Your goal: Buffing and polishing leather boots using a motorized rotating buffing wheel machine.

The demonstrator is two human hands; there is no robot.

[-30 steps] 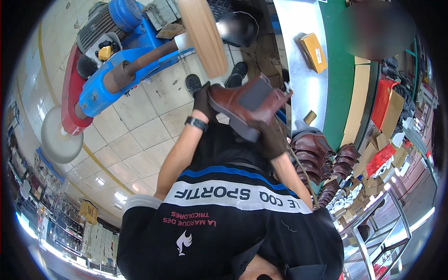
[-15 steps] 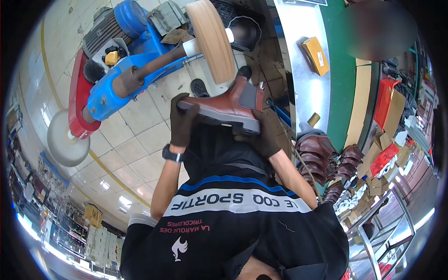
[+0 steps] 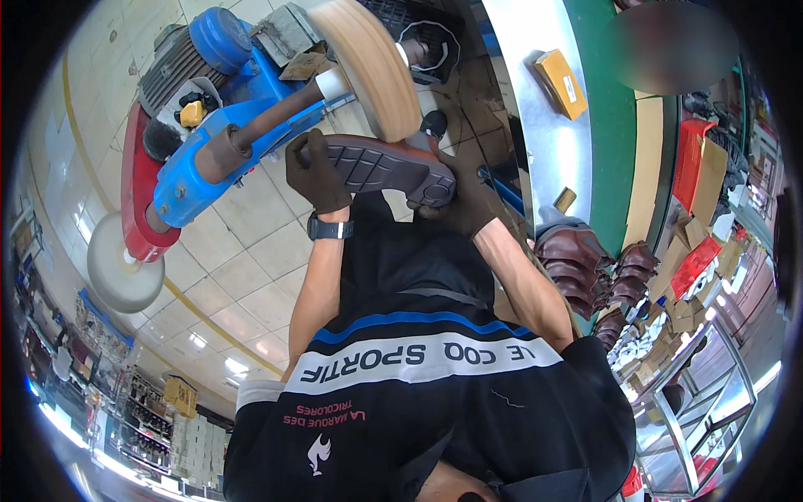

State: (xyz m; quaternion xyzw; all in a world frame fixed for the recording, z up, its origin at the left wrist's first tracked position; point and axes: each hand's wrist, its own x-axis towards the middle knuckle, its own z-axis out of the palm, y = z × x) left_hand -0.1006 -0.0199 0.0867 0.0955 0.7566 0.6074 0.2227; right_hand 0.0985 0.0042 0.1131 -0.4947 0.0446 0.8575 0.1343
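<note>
A brown ankle boot (image 3: 386, 174) is turned so its dark, ridged sole faces me. My left hand (image 3: 316, 174), in a dark glove, is closed round the toe end. My right hand (image 3: 470, 197), gloved too, grips the heel end, with fingertips under the heel's near edge. Just beyond the boot is a tan buffing wheel (image 3: 368, 71), its surface streaked as if spinning. The boot's upper lies at the wheel's lower rim and seems to touch it; the sole hides most of the upper.
The wheel's shaft runs from a blue machine (image 3: 188, 171) with a red guard (image 3: 138, 180). A pale second wheel (image 3: 125, 263) sits at its left end. On the right, a metal bench (image 3: 548, 159) bears an orange box (image 3: 559, 84); brown stacked boot pieces (image 3: 573, 261) stand nearer.
Both hands have rolled the boot from its side view to show the sole and raised it against the wheel. My left hand has shifted slightly up and left.
</note>
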